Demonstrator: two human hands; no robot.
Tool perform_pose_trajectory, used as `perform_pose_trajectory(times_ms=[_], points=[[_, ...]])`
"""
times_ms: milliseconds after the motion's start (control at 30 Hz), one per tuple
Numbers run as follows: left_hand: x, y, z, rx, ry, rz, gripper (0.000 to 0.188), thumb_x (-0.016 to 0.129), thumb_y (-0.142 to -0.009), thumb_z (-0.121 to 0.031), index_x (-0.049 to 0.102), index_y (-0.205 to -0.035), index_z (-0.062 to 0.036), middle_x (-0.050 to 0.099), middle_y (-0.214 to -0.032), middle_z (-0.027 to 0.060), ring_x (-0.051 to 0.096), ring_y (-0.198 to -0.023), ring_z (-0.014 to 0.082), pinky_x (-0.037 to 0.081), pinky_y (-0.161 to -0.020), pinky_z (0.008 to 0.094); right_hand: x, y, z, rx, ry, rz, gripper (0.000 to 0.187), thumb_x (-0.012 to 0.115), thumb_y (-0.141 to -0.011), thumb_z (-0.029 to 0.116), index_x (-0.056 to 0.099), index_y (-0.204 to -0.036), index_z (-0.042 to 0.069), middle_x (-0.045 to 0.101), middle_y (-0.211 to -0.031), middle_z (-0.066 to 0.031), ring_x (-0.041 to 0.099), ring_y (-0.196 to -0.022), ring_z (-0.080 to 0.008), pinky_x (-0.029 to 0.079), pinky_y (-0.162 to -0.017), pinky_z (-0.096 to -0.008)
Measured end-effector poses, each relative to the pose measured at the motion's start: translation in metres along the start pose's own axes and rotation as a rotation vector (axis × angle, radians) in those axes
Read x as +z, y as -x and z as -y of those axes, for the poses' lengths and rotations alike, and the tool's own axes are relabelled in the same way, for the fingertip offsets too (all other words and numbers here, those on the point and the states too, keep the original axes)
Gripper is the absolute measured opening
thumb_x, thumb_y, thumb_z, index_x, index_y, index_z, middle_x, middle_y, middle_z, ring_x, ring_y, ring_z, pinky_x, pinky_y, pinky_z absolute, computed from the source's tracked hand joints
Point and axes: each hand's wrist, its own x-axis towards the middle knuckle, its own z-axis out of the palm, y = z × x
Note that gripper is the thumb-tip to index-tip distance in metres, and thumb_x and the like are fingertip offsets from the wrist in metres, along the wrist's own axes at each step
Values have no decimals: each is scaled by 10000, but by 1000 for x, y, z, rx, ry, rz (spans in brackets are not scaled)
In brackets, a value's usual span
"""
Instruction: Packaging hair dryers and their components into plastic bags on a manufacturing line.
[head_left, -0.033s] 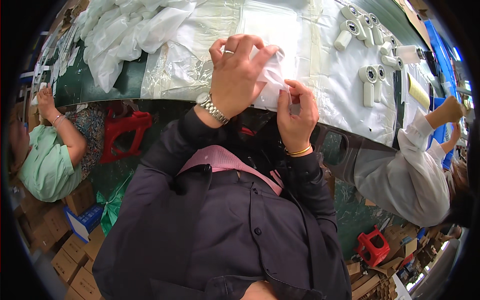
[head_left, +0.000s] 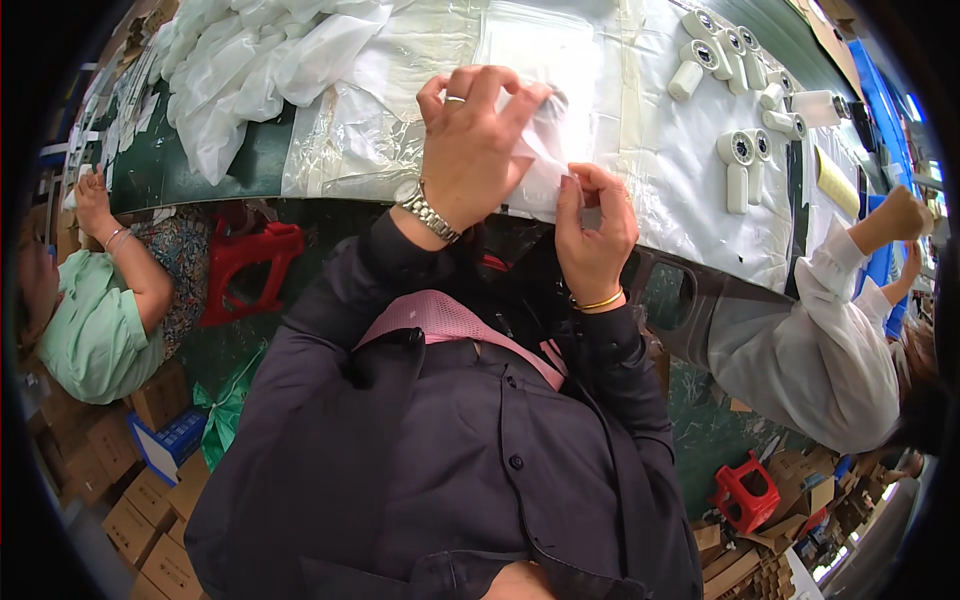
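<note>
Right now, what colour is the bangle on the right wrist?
Gold; the bangle shows best in the head view.

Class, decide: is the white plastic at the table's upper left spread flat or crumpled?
Crumpled: the white plastic is bunched into loose, raised folds, its uneven edge lying over the green tabletop.

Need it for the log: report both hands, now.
Left hand: curled at the thin white plastic; grip cannot be told.
Right hand: closed, thumb and forefinger pinching the thin white plastic.
</note>
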Motion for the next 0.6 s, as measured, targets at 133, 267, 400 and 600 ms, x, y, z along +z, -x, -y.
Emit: perform_pose_trajectory(times_ms=[133, 267, 400, 600], points=[[-1, -6, 5, -76, -79, -132, 666, 760, -763, -102, 596, -1405, -162, 633, -1194, 46, 599, -1173, 260, 410, -1006, 469, -2, 1, -2, 18, -56, -10, 159, 780, -942, 11, 726, -1092, 10, 698, -897, -56, 643, -774, -120, 537, -737, -275], [-28, 18, -6, -286, 185, 28, 613, 753, -815, -69, 587, -1403, -122, 690, -1025, 77, 675, -866, 286, 516, -782, 419, -6, 1, -1, 46, -86, -27, 135, 769, -969, 17, 715, -1091, -2, 720, -887, -51, 670, -765, -104, 542, -720, -253], [-36, 42, -9, -482, 565, 157, 557, 733, -930, 6, 555, -1447, -102, 656, -830, 39, 589, -606, 109, 440, -549, 269, -24, 3, 7, 168, -186, 10, 113, 745, -997, 19, 707, -1099, -13, 734, -898, -47, 690, -744, -96, 525, -665, -228], [-45, 59, 4, -708, 1092, 196, 479, 688, -1016, -12, 507, -1460, -20, 671, -846, 5, 569, -599, 41, 407, -538, 193, -51, 4, 16, 551, -495, 175, 143, 716, -1020, 13, 685, -1153, -30, 744, -909, -51, 687, -711, -83, 489, -607, -201]])
